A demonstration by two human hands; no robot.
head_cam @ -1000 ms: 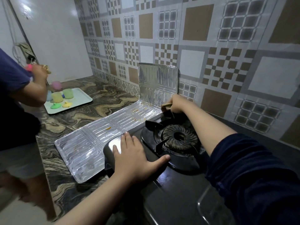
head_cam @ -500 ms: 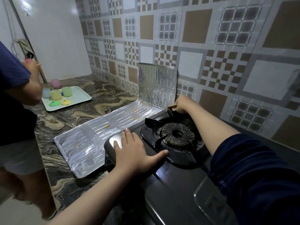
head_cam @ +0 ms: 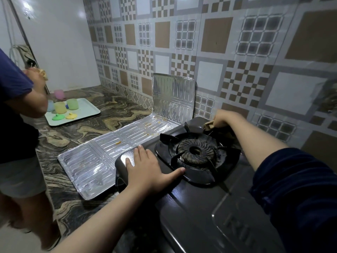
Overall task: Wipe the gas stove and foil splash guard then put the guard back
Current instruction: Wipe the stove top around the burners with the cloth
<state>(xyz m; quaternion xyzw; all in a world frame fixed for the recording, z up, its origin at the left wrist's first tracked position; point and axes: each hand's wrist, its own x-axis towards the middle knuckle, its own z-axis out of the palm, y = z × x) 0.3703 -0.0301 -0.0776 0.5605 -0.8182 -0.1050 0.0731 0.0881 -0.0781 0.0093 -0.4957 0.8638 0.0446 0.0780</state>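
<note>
A: where's the foil guard [head_cam: 116,152]?
B: lying on the counter [head_cam: 76,136] left of the stove [head_cam: 200,212], far panel upright. Left hand [head_cam: 145,168] flat on the stove corner, right hand [head_cam: 224,118] gripping a cloth [head_cam: 208,126] behind the burner [head_cam: 197,152].

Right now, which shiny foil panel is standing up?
The end panel of the foil splash guard, leaning against the tiled wall behind the stove. The other panels lie flat on the counter.

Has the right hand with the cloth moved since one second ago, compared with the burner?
Yes. The right hand with the cloth has slid rightward along the stove's back edge: earlier it was behind the burner's left side, now behind its right side.
</note>
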